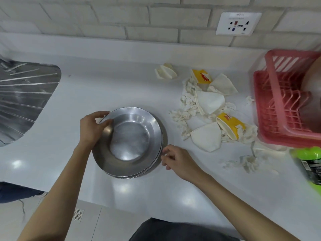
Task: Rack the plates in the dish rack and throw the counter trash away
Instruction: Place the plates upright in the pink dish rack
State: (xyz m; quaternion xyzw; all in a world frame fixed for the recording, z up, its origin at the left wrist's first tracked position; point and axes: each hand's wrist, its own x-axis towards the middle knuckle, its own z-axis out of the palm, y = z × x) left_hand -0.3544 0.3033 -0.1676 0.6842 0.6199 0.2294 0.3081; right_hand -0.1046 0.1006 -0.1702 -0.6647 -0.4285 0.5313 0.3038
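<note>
We see a steel sink drainboard [22,101] at nine o'clock. A white wall socket [238,23] sits at one o'clock on the brick-tiled wall [156,18], and a green bottle [307,162] between three and four o'clock.

Counter [182,193]: plate stack [129,142] at centre front; sink [22,98] to the left; crushed cups and paper scraps [211,108] right of the stack; dish rack [284,101] far right; bottle [309,164] before the rack.

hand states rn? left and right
Left hand: grips the top plate by its left rim, thumb inside.
Right hand: holds nothing, fingers loosely curled at the right edge of the plate stack; contact unclear.
</note>
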